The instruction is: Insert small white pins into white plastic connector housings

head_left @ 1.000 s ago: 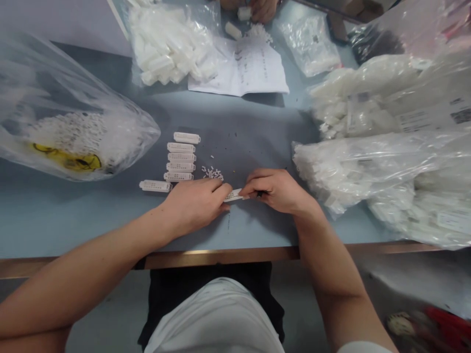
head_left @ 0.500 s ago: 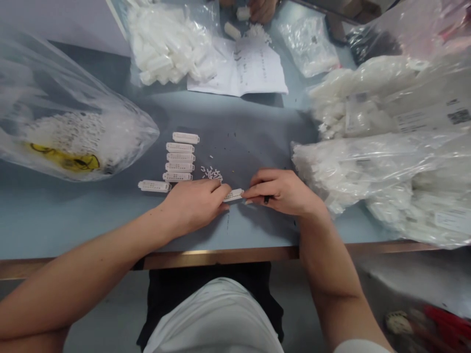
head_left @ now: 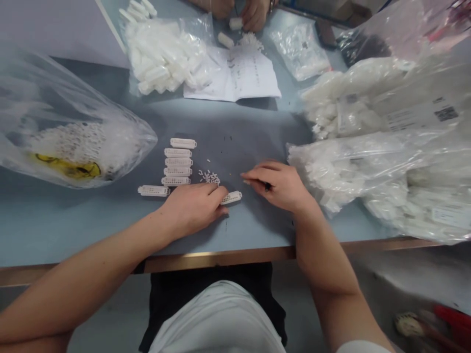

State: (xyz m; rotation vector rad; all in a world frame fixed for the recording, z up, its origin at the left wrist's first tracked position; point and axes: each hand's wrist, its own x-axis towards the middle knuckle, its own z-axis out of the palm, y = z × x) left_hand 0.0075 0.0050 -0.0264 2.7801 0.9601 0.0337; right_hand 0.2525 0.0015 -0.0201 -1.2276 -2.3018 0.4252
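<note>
My left hand [head_left: 193, 206] is closed on a white plastic connector strip [head_left: 232, 197] that lies on the blue-grey table [head_left: 73, 220], pinning its left end. My right hand [head_left: 279, 185] hovers just right of the strip, fingers curled round a small dark tool [head_left: 267, 186], index finger pointing left towards a little heap of tiny white pins [head_left: 209, 176]. Several more white connector strips [head_left: 178, 162] lie in a neat column left of the heap, and one more strip [head_left: 153, 190] lies apart at the left.
A large clear bag of white parts [head_left: 69, 142] lies at the left. Bags of white parts [head_left: 382, 162] pile up at the right. Another bag [head_left: 165, 54] and a printed sheet [head_left: 239, 76] lie at the far side, where another person's hands [head_left: 239, 10] work.
My right hand has left the strip's right end and moved up and slightly right, towards the pin heap. My left hand stays on the strip. The view has tilted a little.
</note>
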